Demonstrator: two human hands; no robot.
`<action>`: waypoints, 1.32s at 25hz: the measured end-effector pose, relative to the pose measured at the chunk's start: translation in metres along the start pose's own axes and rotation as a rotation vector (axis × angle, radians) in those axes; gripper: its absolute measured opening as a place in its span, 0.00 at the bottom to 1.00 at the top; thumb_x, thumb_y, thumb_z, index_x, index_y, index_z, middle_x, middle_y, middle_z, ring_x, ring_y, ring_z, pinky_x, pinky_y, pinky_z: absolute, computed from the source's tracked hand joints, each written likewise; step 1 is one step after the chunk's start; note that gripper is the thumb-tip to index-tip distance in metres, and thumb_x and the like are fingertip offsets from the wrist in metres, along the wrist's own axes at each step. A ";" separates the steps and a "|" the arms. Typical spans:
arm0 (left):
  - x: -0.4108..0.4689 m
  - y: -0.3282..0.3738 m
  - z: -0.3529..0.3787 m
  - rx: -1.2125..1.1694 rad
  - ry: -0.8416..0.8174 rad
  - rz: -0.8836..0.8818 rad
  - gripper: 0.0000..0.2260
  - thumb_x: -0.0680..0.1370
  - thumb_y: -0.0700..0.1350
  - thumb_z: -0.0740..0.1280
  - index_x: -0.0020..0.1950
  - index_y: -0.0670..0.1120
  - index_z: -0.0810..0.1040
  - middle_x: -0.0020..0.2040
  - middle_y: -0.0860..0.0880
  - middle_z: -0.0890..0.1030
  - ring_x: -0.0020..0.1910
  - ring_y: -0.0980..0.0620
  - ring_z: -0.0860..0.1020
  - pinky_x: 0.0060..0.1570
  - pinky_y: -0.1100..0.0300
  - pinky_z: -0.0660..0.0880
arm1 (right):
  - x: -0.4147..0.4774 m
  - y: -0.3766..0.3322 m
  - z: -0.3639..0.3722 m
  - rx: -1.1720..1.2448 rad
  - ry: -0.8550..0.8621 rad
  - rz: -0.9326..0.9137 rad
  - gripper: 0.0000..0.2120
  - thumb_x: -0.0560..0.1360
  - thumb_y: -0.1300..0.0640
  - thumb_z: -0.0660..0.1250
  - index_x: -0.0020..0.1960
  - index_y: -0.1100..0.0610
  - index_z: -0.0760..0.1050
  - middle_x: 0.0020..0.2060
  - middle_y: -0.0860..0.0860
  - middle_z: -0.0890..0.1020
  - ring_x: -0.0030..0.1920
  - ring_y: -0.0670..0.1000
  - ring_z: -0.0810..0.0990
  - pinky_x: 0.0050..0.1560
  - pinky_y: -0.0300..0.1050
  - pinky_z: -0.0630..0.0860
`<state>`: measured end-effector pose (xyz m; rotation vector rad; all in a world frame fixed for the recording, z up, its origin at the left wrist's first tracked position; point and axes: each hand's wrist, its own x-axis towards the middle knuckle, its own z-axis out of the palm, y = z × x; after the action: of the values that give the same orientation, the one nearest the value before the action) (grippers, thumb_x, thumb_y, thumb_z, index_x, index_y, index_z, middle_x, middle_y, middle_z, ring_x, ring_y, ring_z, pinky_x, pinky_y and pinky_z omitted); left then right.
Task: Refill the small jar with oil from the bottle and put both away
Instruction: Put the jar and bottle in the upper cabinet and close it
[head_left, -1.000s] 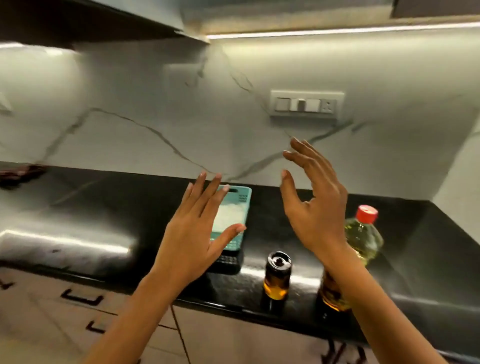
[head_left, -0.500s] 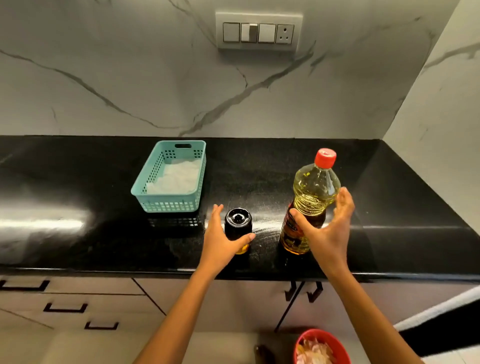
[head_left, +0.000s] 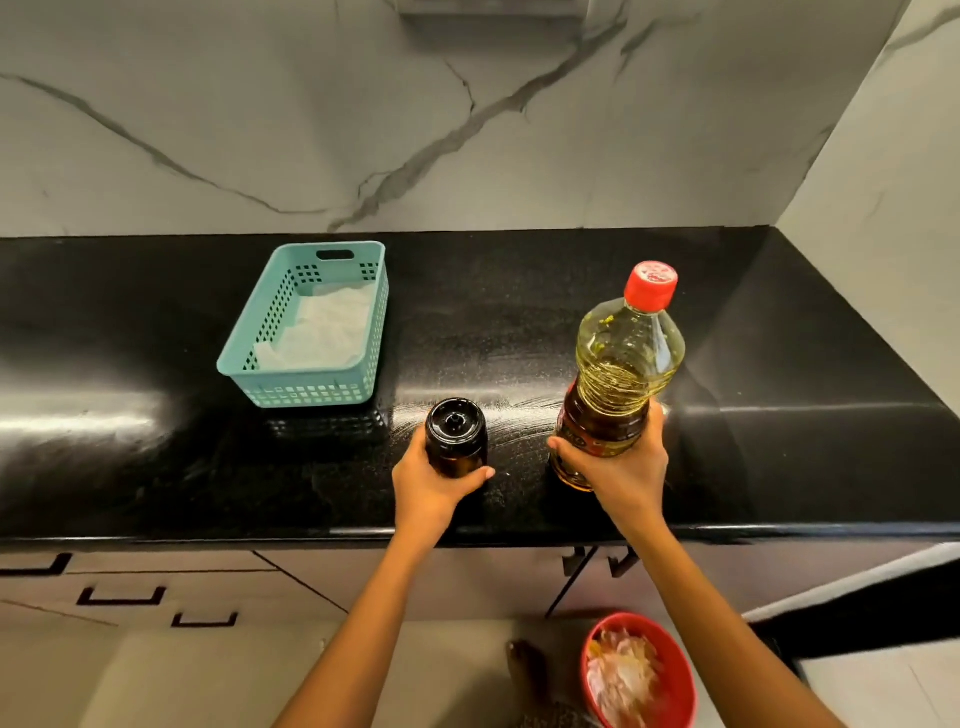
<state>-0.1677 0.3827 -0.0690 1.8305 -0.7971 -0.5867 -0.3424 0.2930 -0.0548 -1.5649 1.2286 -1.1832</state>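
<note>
Head view, looking down: the left hand (head_left: 431, 480) grasps the small jar (head_left: 456, 436) from the near side, thumb curled round its right flank and the fingers wrapped behind its left, out of sight. The jar is dark brown glass with a black lid (head_left: 455, 420) closed on top, and it stands upright near the front edge of the black counter (head_left: 519, 322); the hand hides its base. The right hand (head_left: 621, 467) grips the lower part of the oil bottle (head_left: 626, 358), thumb on the left of the dark label and fingers round the right side. The bottle is clear plastic with yellow oil inside, its red cap (head_left: 651, 285) screwed on, and it leans a little to the right. Whether its bottom touches the counter cannot be told. Jar and bottle are just beside each other but apart. Farther back and to the left sits a teal plastic basket (head_left: 311, 389) with a white sheet (head_left: 322, 332) lying in it. A marble wall (head_left: 467, 130) rises behind the counter. Below the counter edge are cupboard fronts (head_left: 156, 587), and on the floor by the right forearm sits a red bowl (head_left: 687, 675) with pale scraps in it.
</note>
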 end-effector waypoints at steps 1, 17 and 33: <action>0.000 -0.001 0.001 -0.001 0.016 -0.012 0.31 0.58 0.41 0.81 0.58 0.45 0.75 0.50 0.51 0.80 0.51 0.55 0.76 0.53 0.65 0.70 | 0.000 0.002 0.002 0.002 0.016 0.003 0.40 0.55 0.55 0.82 0.61 0.49 0.64 0.50 0.39 0.75 0.53 0.40 0.75 0.53 0.30 0.69; 0.007 0.085 -0.032 -0.002 0.177 0.231 0.21 0.58 0.46 0.81 0.46 0.48 0.77 0.39 0.53 0.79 0.38 0.58 0.76 0.36 0.76 0.69 | 0.005 -0.082 -0.001 0.019 0.155 -0.111 0.37 0.57 0.54 0.81 0.60 0.51 0.66 0.44 0.34 0.73 0.44 0.30 0.73 0.42 0.18 0.67; 0.036 0.400 -0.169 -0.102 0.251 0.772 0.19 0.64 0.51 0.76 0.51 0.48 0.76 0.46 0.50 0.79 0.45 0.53 0.77 0.45 0.62 0.73 | 0.093 -0.390 -0.065 0.196 0.009 -0.556 0.39 0.51 0.44 0.78 0.60 0.51 0.72 0.50 0.46 0.81 0.51 0.48 0.80 0.53 0.48 0.77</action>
<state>-0.1274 0.3501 0.3637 1.3195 -1.1760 0.0981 -0.3092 0.2791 0.3494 -1.8059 0.6642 -1.6018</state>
